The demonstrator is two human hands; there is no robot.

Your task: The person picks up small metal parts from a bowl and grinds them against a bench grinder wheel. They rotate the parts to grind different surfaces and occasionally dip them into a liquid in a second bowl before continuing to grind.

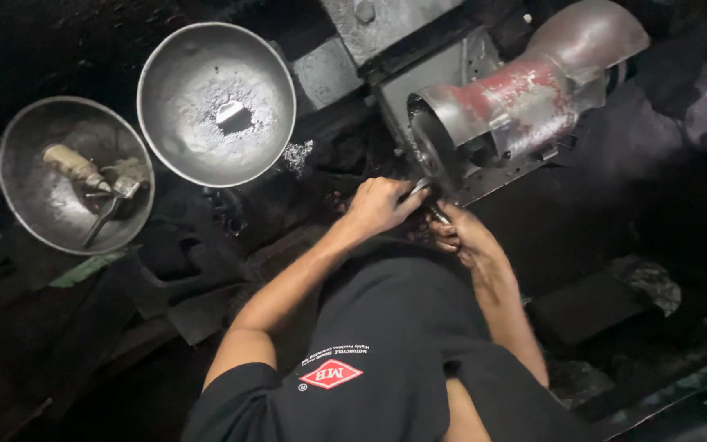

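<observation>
In the head view, the person bends over a dark, dirty bench [206,237] and both hands meet at the grinding wheel [429,146] of a grey and red bench grinder [525,98]. The left hand [378,205] is closed, its fingers pinched on a small metal piece [424,187] that shines a little. The right hand [461,239] is curled just beside it, touching the lower end of the same piece; how firmly it grips cannot be told, because the spot is dark. The two hands are together, almost touching.

The piece lies just ahead of the hands, between them and the lower edge of the wheel. Its long axis seems to run slanted, from the left fingers down toward the right hand. The left hand is the nearer one to the wheel.

Well apart on the left stand two metal bowls: the larger bowl [216,102] holds grey dust, the smaller bowl [75,184] holds a tool with a pale handle [75,166].
</observation>
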